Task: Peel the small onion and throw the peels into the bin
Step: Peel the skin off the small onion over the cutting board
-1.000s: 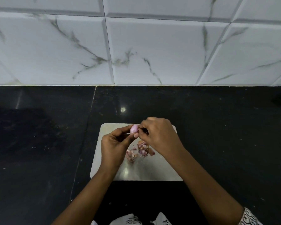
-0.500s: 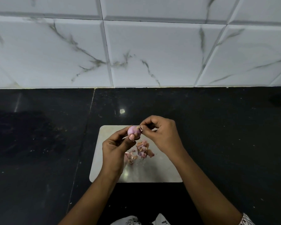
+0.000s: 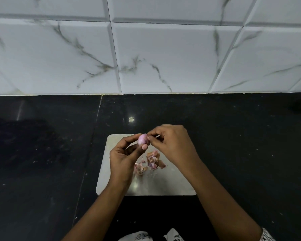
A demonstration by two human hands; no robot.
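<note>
A black stone bench [image 3: 250,153] runs under white marble-veined wall tiles [image 3: 163,58], with a pale board [image 3: 146,188] lying flat on it. Above the board's far edge, the left hand [image 3: 123,157] holds the small onion [image 3: 143,138] between thumb and curled fingertips. The right hand [image 3: 174,145] meets it from the other side, thumb and forefinger pinching at the onion's skin. Loose peels [image 3: 153,161] lie heaped near the board's middle, below both hands.
</note>
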